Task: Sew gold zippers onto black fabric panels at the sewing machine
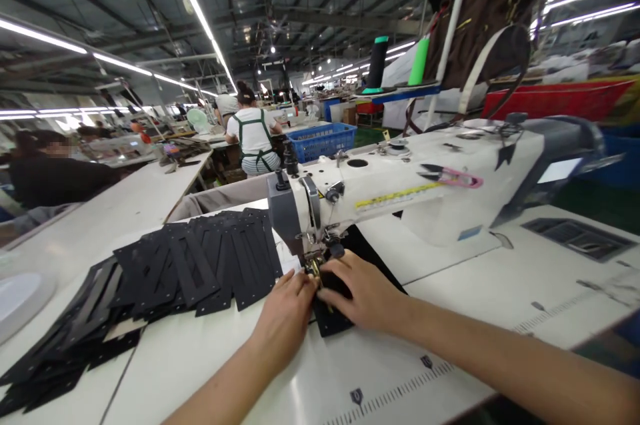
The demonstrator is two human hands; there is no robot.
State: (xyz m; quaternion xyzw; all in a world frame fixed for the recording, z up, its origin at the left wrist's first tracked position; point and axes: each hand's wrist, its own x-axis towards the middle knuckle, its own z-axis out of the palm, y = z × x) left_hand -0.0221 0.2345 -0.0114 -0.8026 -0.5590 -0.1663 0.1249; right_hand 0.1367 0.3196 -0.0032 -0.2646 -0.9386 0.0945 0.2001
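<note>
- Head view: your left hand (287, 308), fingers together, presses the black piece (327, 325) at the needle of the sewing machine (400, 191).
- Your right hand (363, 295), fingers together, flattens it.

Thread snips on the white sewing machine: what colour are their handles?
Pink handles on the thread snips, head view.

- One head-worn camera faces forward and down, close over the sewing machine (400, 195) and table (500, 291).
- Its wide view reaches far down the hall (280, 38).
</note>
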